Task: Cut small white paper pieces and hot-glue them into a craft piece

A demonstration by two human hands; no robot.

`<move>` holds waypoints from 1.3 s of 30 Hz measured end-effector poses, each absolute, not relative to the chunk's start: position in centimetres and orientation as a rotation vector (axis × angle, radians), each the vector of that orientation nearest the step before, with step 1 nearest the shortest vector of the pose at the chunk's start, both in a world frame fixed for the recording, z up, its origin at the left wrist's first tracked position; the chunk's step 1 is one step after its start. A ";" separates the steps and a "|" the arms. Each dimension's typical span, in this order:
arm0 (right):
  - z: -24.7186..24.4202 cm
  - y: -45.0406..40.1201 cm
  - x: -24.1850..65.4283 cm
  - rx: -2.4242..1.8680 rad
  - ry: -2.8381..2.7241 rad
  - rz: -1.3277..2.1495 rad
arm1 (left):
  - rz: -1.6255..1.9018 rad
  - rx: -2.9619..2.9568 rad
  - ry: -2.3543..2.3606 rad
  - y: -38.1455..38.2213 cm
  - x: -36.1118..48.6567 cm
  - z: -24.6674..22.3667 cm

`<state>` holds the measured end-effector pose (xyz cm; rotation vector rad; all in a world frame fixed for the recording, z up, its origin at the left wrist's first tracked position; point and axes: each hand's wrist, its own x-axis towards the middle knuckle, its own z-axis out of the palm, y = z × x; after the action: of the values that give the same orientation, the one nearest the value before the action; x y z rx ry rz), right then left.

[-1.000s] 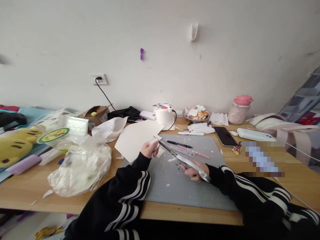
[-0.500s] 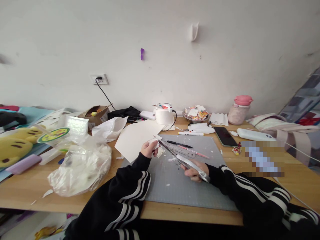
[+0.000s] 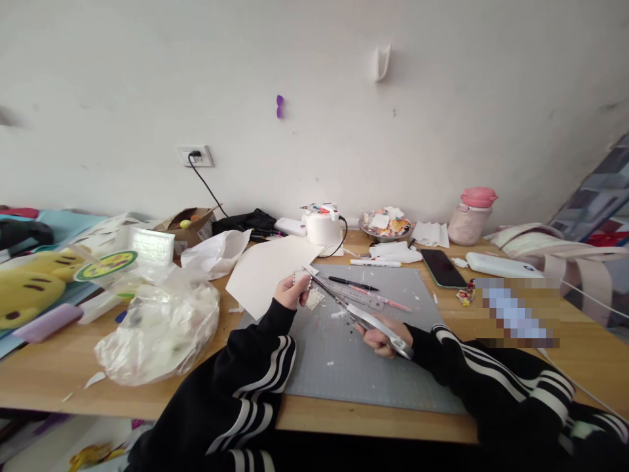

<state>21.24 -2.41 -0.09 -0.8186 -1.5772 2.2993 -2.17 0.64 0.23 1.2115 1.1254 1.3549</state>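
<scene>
My left hand (image 3: 291, 292) pinches a small piece of white paper (image 3: 301, 276) with a scalloped edge. My right hand (image 3: 382, 335) grips a pair of scissors (image 3: 376, 322) by its light grey handles. The blades point up and left, their tips at the paper's edge; whether they are parted is too small to tell. Below the left fingers, another small cream scalloped piece (image 3: 314, 299) lies on the grey cutting mat (image 3: 363, 373). Just beyond the blades a metal ruler (image 3: 361, 300), a black pen (image 3: 354, 283) and a pink pen (image 3: 393, 305) rest on the mat.
A large white sheet (image 3: 268, 275) lies behind my left hand. On the left are a clear plastic bag (image 3: 162, 334) and a yellow plush toy (image 3: 34, 288). A phone (image 3: 443, 269), a power bank (image 3: 504, 265) and a pink-lidded bottle (image 3: 470, 219) stand to the right. Paper scraps dot the mat.
The white paper in my left hand has turned slightly, and the left fingers have shifted a little. My right hand and the scissors have barely moved.
</scene>
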 end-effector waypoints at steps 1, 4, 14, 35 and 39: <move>0.0 -2.4 21.2 -0.799 -1.574 2.312 | 1.349 1.223 1.125 0.7 -2.2 0.2; 0.2 -2.3 21.2 -0.783 -1.551 2.332 | 1.340 1.235 1.126 0.7 -2.3 0.2; -1.0 -2.3 21.5 -0.811 -1.526 2.314 | 1.361 1.256 1.136 -0.2 -2.1 0.9; -0.6 -2.2 21.5 -0.811 -1.491 2.352 | 1.351 1.241 1.112 0.2 -2.1 0.6; -0.6 -2.2 21.5 -0.820 -1.518 2.357 | 1.367 1.236 1.112 0.1 -2.0 0.6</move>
<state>21.50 -2.17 -0.55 -0.8201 -1.5183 2.3571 -2.03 0.11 0.64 1.2355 1.1125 1.3673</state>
